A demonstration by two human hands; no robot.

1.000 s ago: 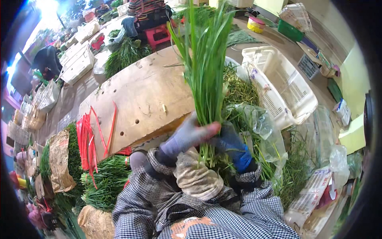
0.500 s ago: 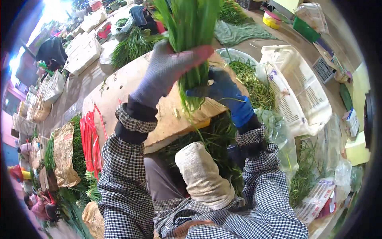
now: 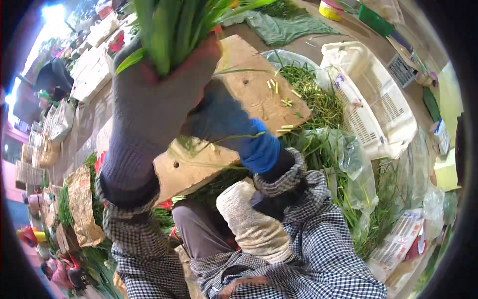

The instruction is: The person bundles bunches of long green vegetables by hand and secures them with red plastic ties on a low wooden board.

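Observation:
A bunch of long green chives [image 3: 172,32] rises upright, close to my eyes, from my left hand [image 3: 154,102]. That hand wears a grey glove with reddish fingertips and is closed round the lower part of the bunch. My right hand [image 3: 216,114], in a blue glove, presses in beneath and beside it, near the stalk ends. Blur and the left hand hide the right fingers. A thin loose stalk crosses the blue cuff. Below both hands lies a wooden board [image 3: 249,74], with short pale stalk pieces [image 3: 286,102] near its right end.
Loose greens [image 3: 316,97] heap beyond the board's right edge, beside a white plastic crate [image 3: 381,94]. Clear plastic sheeting [image 3: 356,162] covers more greens. A beige cloth wrap [image 3: 254,219] covers something over my lap. Brown sacking [image 3: 83,207] lies at the left.
Both hands have moved left and closer to my eyes with the chives. The right hand has slid under the left. My view has shifted, and the red strips are now mostly hidden behind my left arm.

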